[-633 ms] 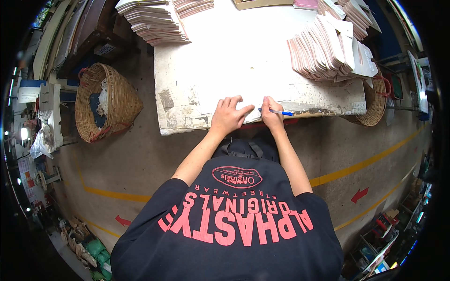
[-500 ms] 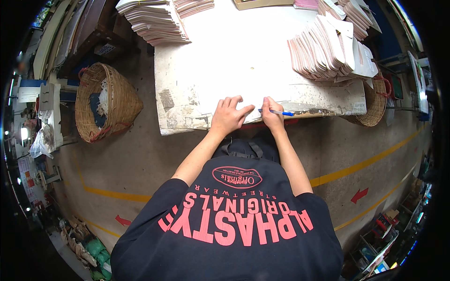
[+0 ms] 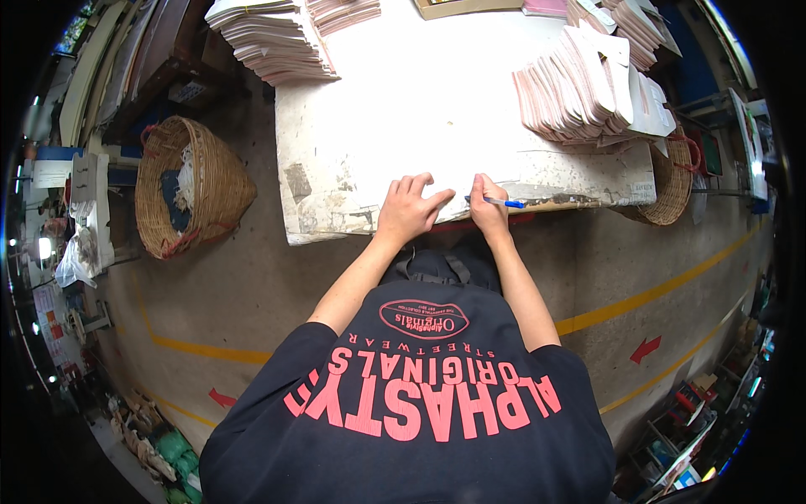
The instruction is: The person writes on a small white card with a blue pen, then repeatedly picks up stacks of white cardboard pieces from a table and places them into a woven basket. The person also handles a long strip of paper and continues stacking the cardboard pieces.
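Observation:
At the near edge of a worn white table (image 3: 323,189), my right hand (image 3: 489,210) is closed around a blue pen (image 3: 509,203). The pen's tip end points left, toward my other hand, and its capped-looking blue end sticks out to the right. My left hand (image 3: 409,209) rests on the table edge just left of it, fingers spread, thumb reaching toward the pen. Glare washes out the white surface, so I cannot make out whether a sheet lies under my hands.
Stacked pale pink-edged paper pieces (image 3: 277,42) stand at the table's far left; a fanned pile of similar pieces (image 3: 575,88) lies at the right. A shallow cardboard box (image 3: 466,7) sits at the far edge. Wicker baskets stand on the floor left (image 3: 214,181) and right (image 3: 672,189).
Both hands stay in nearly the same place, with the pen still in the right one. The view has shifted very slightly.

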The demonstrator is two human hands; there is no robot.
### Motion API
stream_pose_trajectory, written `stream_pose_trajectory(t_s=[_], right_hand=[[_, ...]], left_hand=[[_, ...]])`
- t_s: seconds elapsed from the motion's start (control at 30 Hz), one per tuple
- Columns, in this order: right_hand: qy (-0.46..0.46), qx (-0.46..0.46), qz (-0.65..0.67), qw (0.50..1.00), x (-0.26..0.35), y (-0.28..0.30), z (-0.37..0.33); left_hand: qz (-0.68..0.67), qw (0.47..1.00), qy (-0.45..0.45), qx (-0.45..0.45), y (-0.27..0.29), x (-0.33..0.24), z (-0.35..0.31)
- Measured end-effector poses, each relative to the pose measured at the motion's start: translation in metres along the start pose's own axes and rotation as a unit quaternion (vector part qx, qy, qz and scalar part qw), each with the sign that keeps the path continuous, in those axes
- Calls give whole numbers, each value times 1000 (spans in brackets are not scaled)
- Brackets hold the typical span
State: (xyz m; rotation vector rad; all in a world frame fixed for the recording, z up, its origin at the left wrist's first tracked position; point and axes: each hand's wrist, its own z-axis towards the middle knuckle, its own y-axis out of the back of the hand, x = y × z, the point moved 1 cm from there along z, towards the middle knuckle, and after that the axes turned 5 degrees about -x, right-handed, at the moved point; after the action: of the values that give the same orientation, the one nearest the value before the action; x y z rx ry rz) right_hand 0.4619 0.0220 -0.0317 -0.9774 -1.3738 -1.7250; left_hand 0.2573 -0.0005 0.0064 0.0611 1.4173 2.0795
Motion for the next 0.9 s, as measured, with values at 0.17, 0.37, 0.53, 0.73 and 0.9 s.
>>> stream_pose_trajectory(t_s=[0.17, 0.37, 0.53, 0.73, 0.9], right_hand=[[-22, 9, 4, 1000, -1, 0, 0], [-45, -3, -32, 998, 1, 0, 0], [-40, -24, -17, 999, 7, 4, 0], [-28, -24, -18, 999, 6, 5, -1], [-18, -12, -36, 999, 4, 3, -1]], left_hand=[[-3, 1000, 2, -2, -1, 0, -1], [-14, 1000, 7, -5, -3, -2, 1], [4, 1000, -4, 0, 1, -5, 2], [2, 1000, -7, 6, 4, -5, 3], [-4, 1000, -2, 9, 5, -5, 3]])
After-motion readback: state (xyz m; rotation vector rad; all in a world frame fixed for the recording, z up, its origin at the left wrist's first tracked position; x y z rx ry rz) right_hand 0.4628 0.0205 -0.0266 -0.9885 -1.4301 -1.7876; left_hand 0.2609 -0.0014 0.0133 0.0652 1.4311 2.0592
